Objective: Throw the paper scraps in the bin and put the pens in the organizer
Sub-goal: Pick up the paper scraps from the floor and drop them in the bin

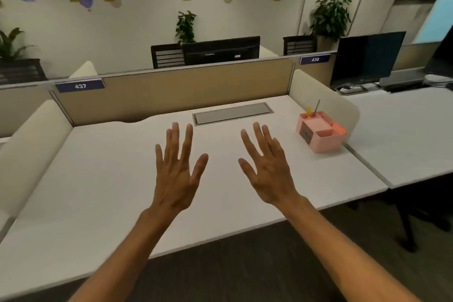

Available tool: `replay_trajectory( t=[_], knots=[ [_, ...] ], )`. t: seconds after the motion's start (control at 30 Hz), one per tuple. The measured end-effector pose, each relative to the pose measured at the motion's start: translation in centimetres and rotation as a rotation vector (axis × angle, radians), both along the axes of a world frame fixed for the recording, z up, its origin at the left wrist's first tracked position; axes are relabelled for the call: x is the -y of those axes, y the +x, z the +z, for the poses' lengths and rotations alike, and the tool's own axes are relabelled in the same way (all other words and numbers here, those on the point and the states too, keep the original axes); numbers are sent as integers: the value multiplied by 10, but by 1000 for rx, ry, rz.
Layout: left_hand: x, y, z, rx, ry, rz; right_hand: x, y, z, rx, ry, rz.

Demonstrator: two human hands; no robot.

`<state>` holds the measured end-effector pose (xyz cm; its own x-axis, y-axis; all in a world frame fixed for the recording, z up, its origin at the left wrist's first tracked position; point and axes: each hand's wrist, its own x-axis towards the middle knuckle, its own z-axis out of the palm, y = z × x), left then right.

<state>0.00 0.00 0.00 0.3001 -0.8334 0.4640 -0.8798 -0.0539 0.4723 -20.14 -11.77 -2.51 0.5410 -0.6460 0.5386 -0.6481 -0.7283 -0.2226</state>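
My left hand [177,169] and my right hand [267,169] hover side by side over the middle of the white desk [98,179], palms down, fingers spread, holding nothing. A pink organizer [321,131] stands at the desk's right side, well to the right of my right hand. Two pens stick up from its back left compartment: a yellow one [308,111] and a grey one [317,105]. No paper scraps and no bin are in view.
A grey cable hatch [232,113] lies flush in the desk's back. A beige partition [171,88] closes the far edge, with white side screens left [31,144] and right [326,103]. A monitor [365,59] stands on the neighbouring desk to the right.
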Motion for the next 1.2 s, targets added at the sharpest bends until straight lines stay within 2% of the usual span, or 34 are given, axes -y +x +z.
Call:
replay_trajectory(
  t=[0.37, 0.8, 1.2],
  knots=[
    [-46, -141, -49, -61, 85, -244, -103, -154, -52, -49, 145, -241],
    [-107, -318, -88, 5, 243, -651, -272, -344, -90, 80, 301, -689],
    [-126, -460, -134, 110, 413, -1068, -388, -459, -143, 257, 445, -1151]
  ],
)
